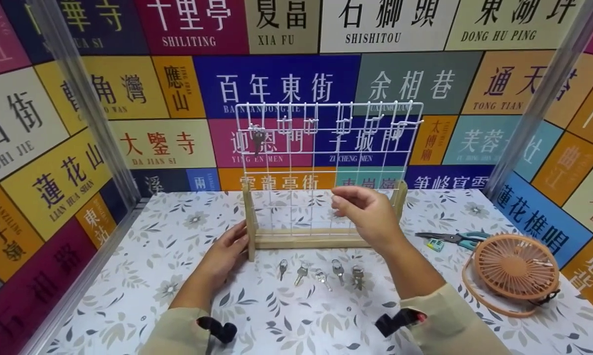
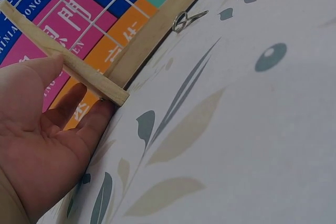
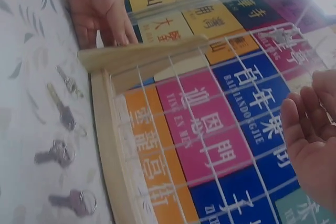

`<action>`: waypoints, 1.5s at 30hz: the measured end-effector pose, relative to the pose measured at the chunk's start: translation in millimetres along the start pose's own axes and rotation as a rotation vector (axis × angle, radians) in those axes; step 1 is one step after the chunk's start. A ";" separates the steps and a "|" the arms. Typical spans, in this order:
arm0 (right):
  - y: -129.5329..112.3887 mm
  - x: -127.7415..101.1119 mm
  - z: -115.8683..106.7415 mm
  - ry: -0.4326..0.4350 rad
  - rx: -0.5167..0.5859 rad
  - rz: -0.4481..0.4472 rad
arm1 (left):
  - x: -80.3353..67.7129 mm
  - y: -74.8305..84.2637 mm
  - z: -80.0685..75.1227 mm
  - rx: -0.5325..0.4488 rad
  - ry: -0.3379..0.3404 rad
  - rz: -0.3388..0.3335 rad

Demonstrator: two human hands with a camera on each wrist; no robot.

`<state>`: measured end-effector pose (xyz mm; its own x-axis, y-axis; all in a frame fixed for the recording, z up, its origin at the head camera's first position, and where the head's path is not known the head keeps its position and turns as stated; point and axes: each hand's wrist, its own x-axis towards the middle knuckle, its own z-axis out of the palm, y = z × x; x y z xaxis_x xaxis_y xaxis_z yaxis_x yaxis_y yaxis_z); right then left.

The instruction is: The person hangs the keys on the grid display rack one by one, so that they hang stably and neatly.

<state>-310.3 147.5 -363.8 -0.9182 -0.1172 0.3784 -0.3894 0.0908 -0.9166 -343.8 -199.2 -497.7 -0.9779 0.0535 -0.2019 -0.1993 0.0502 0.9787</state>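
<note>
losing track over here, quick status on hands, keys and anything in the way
Left hand grips left post; right hand raised before rack, nothing visible held. Keys on table, one bunch hung upper left. Pliers, fan off right, clear of rack.

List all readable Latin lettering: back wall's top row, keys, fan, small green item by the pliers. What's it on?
"UA SI": navy panel; start unclear
"SHILITING": crimson panel
"XIA FU": tan panel
"SHISHITOU": off-white panel
"DONG HU PING": pale yellowish panel
Keys: nothing legible, too small
Fan: none visible
Green item: too blurred
</note>
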 end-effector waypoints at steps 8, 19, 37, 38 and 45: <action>26.9 -17.4 -33.8 -0.024 -0.070 0.086 | 3.2 -2.5 4.2 -0.014 -0.011 0.038; 48.0 -24.1 -46.6 -0.031 -0.137 0.173 | 2.9 -5.0 4.0 -0.021 0.003 0.035; 120.5 -22.7 -60.0 -0.249 -0.194 0.416 | 2.3 -4.5 1.2 -0.030 0.000 0.051; 123.3 -23.0 -62.5 -0.271 -0.209 0.425 | 2.5 -4.7 1.3 -0.032 -0.001 0.057; 138.9 -24.2 -73.6 -0.411 -0.333 0.379 | 2.6 -5.0 0.7 -0.022 -0.007 0.065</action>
<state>-347.6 235.8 -490.7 -0.9191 -0.3800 -0.1041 -0.1066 0.4941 -0.8629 -345.4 -198.6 -503.1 -0.9884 0.0632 -0.1381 -0.1367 0.0248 0.9903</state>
